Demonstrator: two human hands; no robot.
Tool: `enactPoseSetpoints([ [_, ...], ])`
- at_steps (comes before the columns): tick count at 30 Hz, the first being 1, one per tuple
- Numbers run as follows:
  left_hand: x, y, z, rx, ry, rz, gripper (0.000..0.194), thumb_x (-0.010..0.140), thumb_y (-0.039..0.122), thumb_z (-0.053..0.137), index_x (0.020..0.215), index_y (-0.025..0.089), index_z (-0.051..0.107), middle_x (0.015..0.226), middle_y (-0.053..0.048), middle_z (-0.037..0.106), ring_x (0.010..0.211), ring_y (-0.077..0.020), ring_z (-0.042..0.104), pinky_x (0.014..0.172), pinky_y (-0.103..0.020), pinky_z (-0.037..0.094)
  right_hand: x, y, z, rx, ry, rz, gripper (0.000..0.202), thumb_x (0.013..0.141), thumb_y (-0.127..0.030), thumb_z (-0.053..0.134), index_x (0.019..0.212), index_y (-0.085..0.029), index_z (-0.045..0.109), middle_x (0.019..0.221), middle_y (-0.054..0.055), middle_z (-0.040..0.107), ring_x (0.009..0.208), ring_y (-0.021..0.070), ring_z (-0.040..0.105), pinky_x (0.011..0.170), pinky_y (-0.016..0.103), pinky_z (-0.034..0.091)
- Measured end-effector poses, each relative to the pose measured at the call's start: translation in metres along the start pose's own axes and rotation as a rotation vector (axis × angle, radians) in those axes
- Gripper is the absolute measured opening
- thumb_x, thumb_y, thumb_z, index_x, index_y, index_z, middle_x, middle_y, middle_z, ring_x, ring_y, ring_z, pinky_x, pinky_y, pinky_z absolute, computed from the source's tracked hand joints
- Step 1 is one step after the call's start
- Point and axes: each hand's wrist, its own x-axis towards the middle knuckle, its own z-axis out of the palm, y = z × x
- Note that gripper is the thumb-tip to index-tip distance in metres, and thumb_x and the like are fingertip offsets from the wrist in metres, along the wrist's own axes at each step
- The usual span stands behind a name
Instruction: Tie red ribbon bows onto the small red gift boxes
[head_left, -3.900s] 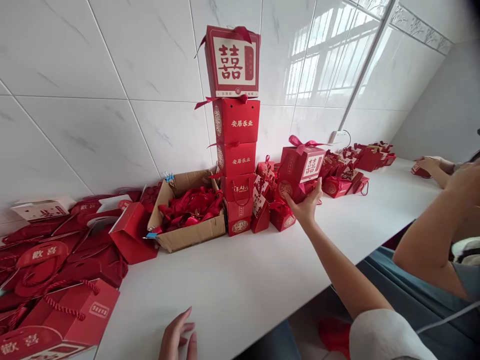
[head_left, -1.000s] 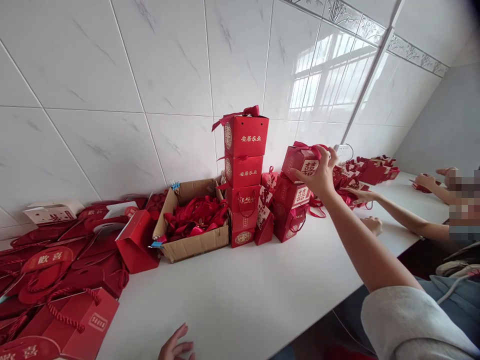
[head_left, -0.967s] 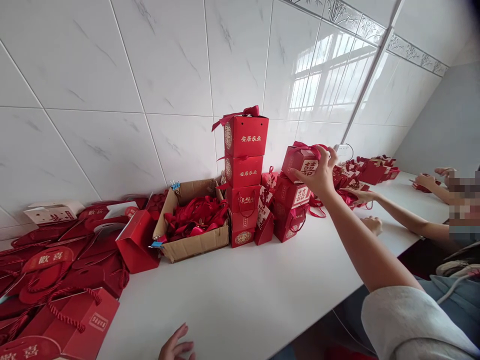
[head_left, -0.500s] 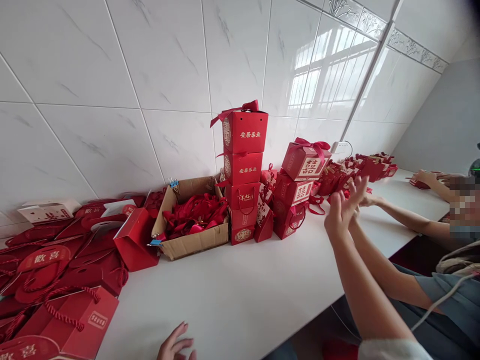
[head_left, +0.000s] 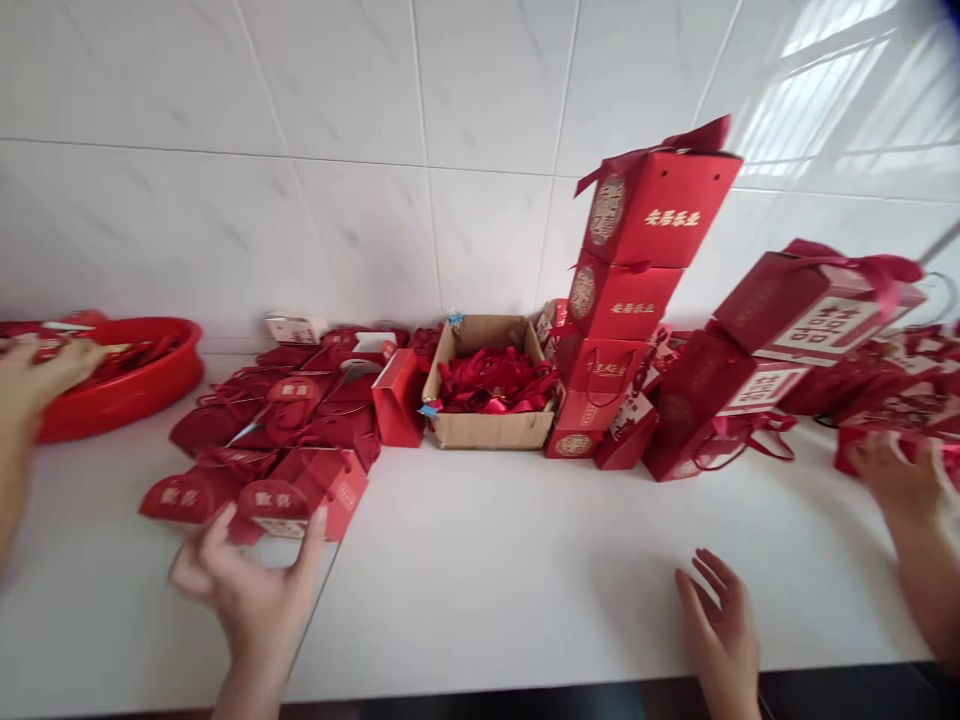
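My left hand [head_left: 251, 590] reaches over the white table at the near edge of the red gift box [head_left: 341, 490] with a rope handle. Its thumb and fingers are spread, with nothing visibly held; whether it touches the box is unclear. Over the table's front edge, my right hand [head_left: 720, 620] is empty with its fingers apart. Between and beyond the hands, a cardboard box [head_left: 495, 430] holds red ribbons [head_left: 495, 380]. Beside it rises a tall stack of red boxes [head_left: 630, 305], and right of that a second stack [head_left: 765, 370] with bows on top.
At the left, another person's hand [head_left: 60, 370] is in a red basin [head_left: 169, 370]. Flattened red boxes [head_left: 292, 395] lie in a pile behind my left hand. At the right edge, another person's hand [head_left: 900, 475] is by red boxes [head_left: 862, 400]. A tiled wall [head_left: 360, 220] stands behind.
The view has swung left, bringing the red basin into sight. My left hand has moved forward to the red boxes; my right hand has lowered from its raised position to the table's front edge.
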Motion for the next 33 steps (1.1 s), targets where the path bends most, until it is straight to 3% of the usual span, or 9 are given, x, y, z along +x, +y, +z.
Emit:
enactPoseSetpoints([
  [1, 0.004, -0.001, 0.0, 0.056, 0.067, 0.003, 0.086, 0.076, 0.048, 0.067, 0.142, 0.011, 0.025, 0.139, -0.02, 0.026, 0.136, -0.0371, 0.015, 0.113, -0.056, 0.021, 0.0, 0.0, 0.0, -0.036, -0.009, -0.001, 0.06, 0.065, -0.052, 0.068, 0.116, -0.024, 0.052, 0.128, 0.014, 0.055, 0.109, 0.0348, 0.061, 0.087, 0.048, 0.053],
  [3, 0.009, -0.006, 0.003, 0.117, 0.022, -0.029, 0.075, 0.075, 0.048, 0.067, 0.136, 0.014, 0.039, 0.134, -0.018, 0.032, 0.133, -0.0367, 0.025, 0.11, -0.056, 0.029, 0.0, 0.001, 0.0, -0.097, -0.018, -0.014, 0.061, 0.064, -0.052, 0.068, 0.117, -0.024, 0.053, 0.128, 0.013, 0.056, 0.108, 0.0353, 0.062, 0.087, 0.05, 0.053],
  [8, 0.014, -0.024, 0.007, 0.12, -0.042, -0.069, 0.077, 0.071, 0.047, 0.071, 0.136, 0.019, 0.041, 0.13, -0.015, 0.039, 0.13, -0.0352, 0.033, 0.108, -0.055, 0.032, -0.004, 0.006, -0.002, -0.106, -0.002, -0.013, 0.066, 0.061, -0.053, 0.069, 0.118, -0.024, 0.054, 0.128, 0.015, 0.056, 0.108, 0.0386, 0.061, 0.086, 0.054, 0.053],
  [12, 0.011, -0.022, -0.012, -0.063, -0.07, -0.044, 0.072, 0.068, 0.043, 0.072, 0.132, 0.022, 0.045, 0.126, -0.012, 0.047, 0.121, -0.0312, 0.047, 0.096, -0.046, 0.049, -0.006, 0.002, -0.003, -0.104, 0.007, -0.031, 0.061, 0.063, -0.051, 0.069, 0.116, -0.024, 0.055, 0.125, 0.014, 0.057, 0.104, 0.0373, 0.063, 0.079, 0.05, 0.056],
  [14, 0.001, -0.014, -0.025, -0.187, -0.173, -0.006, 0.073, 0.067, 0.039, 0.073, 0.133, 0.024, 0.044, 0.132, -0.011, 0.045, 0.123, -0.0313, 0.048, 0.094, -0.044, 0.052, -0.007, -0.001, -0.002, -0.11, 0.009, -0.043, 0.058, 0.065, -0.05, 0.068, 0.115, -0.024, 0.056, 0.123, 0.014, 0.057, 0.104, 0.0364, 0.063, 0.079, 0.049, 0.056],
  [17, -0.019, 0.003, -0.033, -0.381, -0.512, 0.094, 0.069, 0.072, 0.032, 0.069, 0.135, 0.026, 0.041, 0.14, -0.012, 0.04, 0.129, -0.0323, 0.044, 0.097, -0.042, 0.051, -0.008, -0.007, 0.002, -0.125, 0.012, -0.071, 0.056, 0.067, -0.05, 0.068, 0.114, -0.022, 0.056, 0.125, 0.014, 0.056, 0.108, 0.036, 0.06, 0.084, 0.05, 0.054],
  [22, -0.043, 0.03, -0.003, -0.38, -0.772, 0.217, 0.063, 0.08, 0.027, 0.064, 0.137, 0.03, 0.038, 0.146, -0.01, 0.033, 0.135, -0.0294, 0.037, 0.106, -0.041, 0.044, -0.014, -0.018, 0.015, -0.049, -0.041, -0.128, 0.049, 0.072, -0.048, 0.065, 0.11, -0.02, 0.056, 0.123, 0.014, 0.055, 0.117, 0.0343, 0.054, 0.092, 0.052, 0.05],
  [30, -0.069, 0.055, 0.042, -0.43, -1.037, 0.149, 0.067, 0.094, 0.033, 0.044, 0.151, 0.033, 0.009, 0.159, -0.006, 0.016, 0.146, -0.0265, 0.015, 0.116, -0.045, 0.024, -0.05, -0.037, 0.055, -0.003, -0.478, -0.306, 0.022, 0.082, -0.035, 0.061, 0.1, -0.023, 0.067, 0.116, 0.011, 0.061, 0.11, 0.0276, 0.06, 0.086, 0.042, 0.055],
  [33, -0.084, 0.051, 0.051, -0.422, -1.029, 0.098, 0.069, 0.095, 0.031, 0.038, 0.151, 0.03, -0.003, 0.157, -0.009, 0.022, 0.145, -0.0236, 0.019, 0.115, -0.044, 0.027, -0.035, -0.049, 0.06, -0.023, -0.334, -0.422, 0.027, 0.083, -0.034, 0.06, 0.108, -0.024, 0.061, 0.119, 0.012, 0.058, 0.112, 0.0279, 0.058, 0.089, 0.046, 0.052],
])
